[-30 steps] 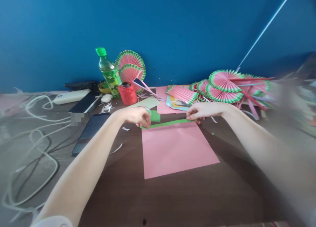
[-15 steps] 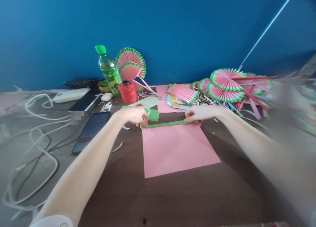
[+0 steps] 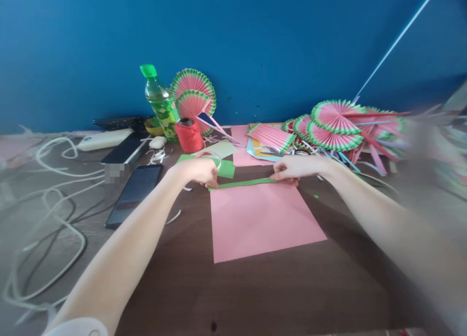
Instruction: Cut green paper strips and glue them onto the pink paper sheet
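Note:
A sheet of pink paper (image 3: 264,224) lies flat on the dark table (image 3: 255,292) in front of me. Along its far edge runs a narrow green paper strip (image 3: 244,183). My left hand (image 3: 202,172) pinches the strip's left end, fingers curled. At the other end, my right hand (image 3: 288,168) holds the strip between thumb and fingers near the sheet's far right corner. Both hands touch the paper's far edge; some fingertips are hidden beneath. Just past my left hand lie a green paper piece (image 3: 228,169) and a tape-like ring (image 3: 215,156).
Behind stand a green-capped bottle (image 3: 160,102), a red roll (image 3: 189,137) and folded watermelon-coloured paper fans (image 3: 195,85). More fans (image 3: 335,126) pile up at the right. A phone (image 3: 134,195) and white cables (image 3: 47,199) lie at the left. A blue wall (image 3: 241,44) rises behind.
Hardly anything differs. Both hands stay on the ends of the green strip, with only slight finger movement in the left one.

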Available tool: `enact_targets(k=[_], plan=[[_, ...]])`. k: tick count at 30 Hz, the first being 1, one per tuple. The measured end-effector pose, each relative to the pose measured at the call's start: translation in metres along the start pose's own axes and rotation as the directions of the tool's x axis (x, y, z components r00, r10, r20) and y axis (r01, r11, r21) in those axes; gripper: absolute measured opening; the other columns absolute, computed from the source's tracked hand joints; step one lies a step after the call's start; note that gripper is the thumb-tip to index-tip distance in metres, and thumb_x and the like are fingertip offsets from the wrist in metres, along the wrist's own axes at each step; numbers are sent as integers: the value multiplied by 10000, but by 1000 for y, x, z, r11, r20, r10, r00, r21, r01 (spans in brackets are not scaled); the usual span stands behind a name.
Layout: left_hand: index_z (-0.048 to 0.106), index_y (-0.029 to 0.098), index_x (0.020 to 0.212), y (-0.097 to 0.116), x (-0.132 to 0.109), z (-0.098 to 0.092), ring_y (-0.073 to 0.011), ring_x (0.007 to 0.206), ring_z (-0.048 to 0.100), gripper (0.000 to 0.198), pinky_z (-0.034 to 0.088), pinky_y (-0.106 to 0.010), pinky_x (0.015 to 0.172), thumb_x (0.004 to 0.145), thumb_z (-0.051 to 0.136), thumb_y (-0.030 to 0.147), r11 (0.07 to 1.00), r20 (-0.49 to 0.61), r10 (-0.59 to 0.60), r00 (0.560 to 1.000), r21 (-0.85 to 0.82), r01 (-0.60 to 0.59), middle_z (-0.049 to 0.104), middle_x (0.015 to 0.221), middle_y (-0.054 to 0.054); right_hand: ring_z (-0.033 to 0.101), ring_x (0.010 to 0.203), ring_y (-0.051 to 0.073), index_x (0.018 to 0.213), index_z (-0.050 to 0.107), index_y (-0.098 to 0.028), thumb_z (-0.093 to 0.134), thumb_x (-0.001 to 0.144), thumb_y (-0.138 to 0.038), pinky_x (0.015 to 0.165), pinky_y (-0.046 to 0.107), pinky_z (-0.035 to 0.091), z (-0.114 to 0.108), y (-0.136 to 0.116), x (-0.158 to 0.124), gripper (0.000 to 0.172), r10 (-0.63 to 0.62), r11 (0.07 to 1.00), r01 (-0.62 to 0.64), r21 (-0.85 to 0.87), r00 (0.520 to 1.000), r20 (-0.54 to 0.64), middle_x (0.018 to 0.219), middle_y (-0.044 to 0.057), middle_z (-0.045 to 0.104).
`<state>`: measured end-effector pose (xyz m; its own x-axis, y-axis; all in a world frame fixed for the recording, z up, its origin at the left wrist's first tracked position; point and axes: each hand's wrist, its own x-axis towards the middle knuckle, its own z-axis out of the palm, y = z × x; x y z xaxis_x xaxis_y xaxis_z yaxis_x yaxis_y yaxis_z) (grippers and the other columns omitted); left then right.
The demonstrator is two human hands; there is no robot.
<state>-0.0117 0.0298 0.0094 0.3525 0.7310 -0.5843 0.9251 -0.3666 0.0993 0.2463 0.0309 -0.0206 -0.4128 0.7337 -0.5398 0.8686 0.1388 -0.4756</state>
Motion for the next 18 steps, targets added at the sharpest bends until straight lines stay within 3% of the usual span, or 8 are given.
enact_targets(k=[6,18], plan=[[611,145,614,0,2,2,-139,549,495,181,352,-257,510,626,552,316,1000,-28,-26,999,-12,25,601,634,-47,516,460,86,551,393,-180,562,705,-546,484,208,408,2,-3,-1,432,12,1000,-13,-11,999,-34,529,-30,469],[663,131,695,1,3,2,-148,608,560,219,392,-236,529,662,555,319,999,-22,-44,999,-25,43,657,700,-66,492,422,81,529,393,-180,583,717,-446,453,212,391,3,-2,2,377,31,999,-32,-15,997,-66,501,-33,460]])
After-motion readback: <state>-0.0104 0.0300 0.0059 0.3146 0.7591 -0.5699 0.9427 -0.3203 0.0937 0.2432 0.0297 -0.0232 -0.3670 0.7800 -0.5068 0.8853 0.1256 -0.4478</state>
